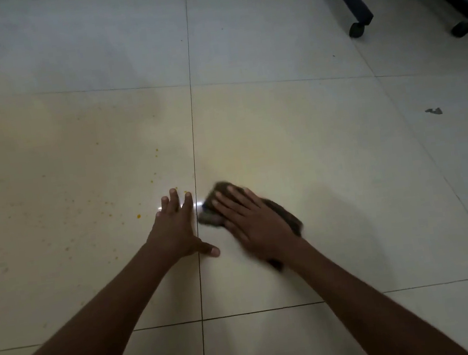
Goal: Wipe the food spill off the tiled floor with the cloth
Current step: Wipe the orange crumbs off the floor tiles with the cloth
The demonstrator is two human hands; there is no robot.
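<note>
Two bare hands work low over a pale tiled floor. The right hand lies flat, fingers straight and spread, pressing one dark cloth to the tile; its grip is wide, with nothing curled round the fabric. The cloth, blurred, runs long from near the wrist up and leftward past the fingertips, its far end pointing toward the dark grout line just left of the hand. The left hand rests flat on the neighbouring tile, fingers straight, thumb stretched across that grout line toward the right hand, holding nothing. The food spill, scattered orange specks too many and too small to count exactly, lies left of both hands and ahead of the left fingertips, apart from the cloth. Far ahead and right of the right hand stand dark furniture legs with four castors in view, and one small grey scrap lies on the tile.
</note>
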